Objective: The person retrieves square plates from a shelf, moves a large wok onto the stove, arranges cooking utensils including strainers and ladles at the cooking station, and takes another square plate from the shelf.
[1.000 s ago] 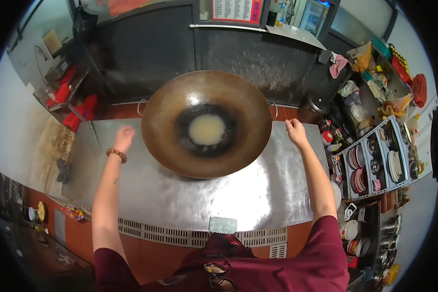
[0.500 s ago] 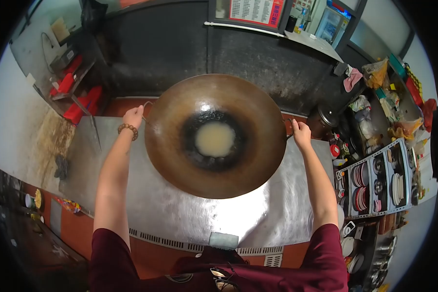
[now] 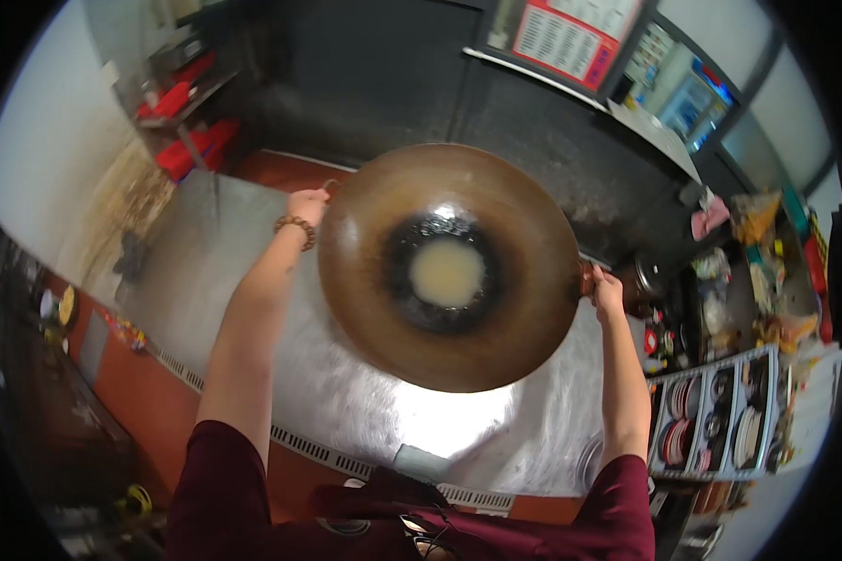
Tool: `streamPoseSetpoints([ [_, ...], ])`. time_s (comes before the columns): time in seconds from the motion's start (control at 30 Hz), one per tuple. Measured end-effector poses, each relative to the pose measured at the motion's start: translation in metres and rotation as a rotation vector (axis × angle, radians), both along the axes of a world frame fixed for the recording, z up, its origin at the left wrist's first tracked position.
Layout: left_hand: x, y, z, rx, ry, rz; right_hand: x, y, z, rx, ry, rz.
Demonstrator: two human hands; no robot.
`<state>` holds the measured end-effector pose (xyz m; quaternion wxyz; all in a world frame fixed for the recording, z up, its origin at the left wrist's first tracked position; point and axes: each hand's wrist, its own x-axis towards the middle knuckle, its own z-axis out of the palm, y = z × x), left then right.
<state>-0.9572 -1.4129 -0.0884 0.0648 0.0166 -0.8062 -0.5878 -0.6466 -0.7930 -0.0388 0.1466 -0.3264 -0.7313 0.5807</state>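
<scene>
A large brown wok [image 3: 365,309] is held up in front of me over the metal table, a handle in each hand. Cloudy whitish liquid [image 3: 447,273] pools at its blackened middle. My left hand [image 3: 309,204], with a beaded bracelet on the wrist, is closed on the thin loop handle at the wok's left rim. At the opposite rim my right hand [image 3: 606,290] grips the other handle, which is mostly hidden by the fingers.
Below the wok spreads a shiny metal table [image 3: 243,224], with a floor drain grate [image 3: 323,455] along its near side. At right stand a rack of plates [image 3: 716,416] and a lidded pot [image 3: 644,280]. A dark wall [image 3: 346,84] rises behind.
My view has turned, so the surroundings appear tilted. In the picture, the wok and both hands sit further right, the right hand lower. Both hands still hold the handles.
</scene>
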Motion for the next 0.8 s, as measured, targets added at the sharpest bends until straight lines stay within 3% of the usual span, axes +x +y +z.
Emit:
streamPoseSetpoints([
  [0.13, 0.055, 0.002, 0.028, 0.04, -0.092, 0.099, -0.02, 0.013, -0.013, -0.093, 0.081, 0.029],
  [0.2, 0.102, -0.007, 0.058, 0.037, -0.027, 0.114, -0.015, -0.004, 0.002, 0.009, 0.034, 0.053],
  [0.4, 0.204, -0.07, 0.077, 0.248, -0.02, 0.237, -0.052, -0.033, 0.041, 0.092, 0.017, 0.203],
  [0.47, 0.237, -0.096, 0.083, 0.265, 0.036, 0.336, -0.091, -0.03, 0.025, 0.139, 0.089, 0.319],
  [0.57, 0.295, -0.134, 0.111, 0.314, -0.03, 0.437, -0.121, -0.095, 0.056, 0.191, -0.002, 0.417],
  [0.7, 0.37, -0.191, 0.1, 0.374, 0.124, 0.63, -0.162, -0.192, 0.069, 0.224, 0.015, 0.61],
  [0.8, 0.442, -0.235, 0.095, 0.237, 0.111, 0.735, -0.189, -0.27, 0.068, 0.221, 0.036, 0.741],
])
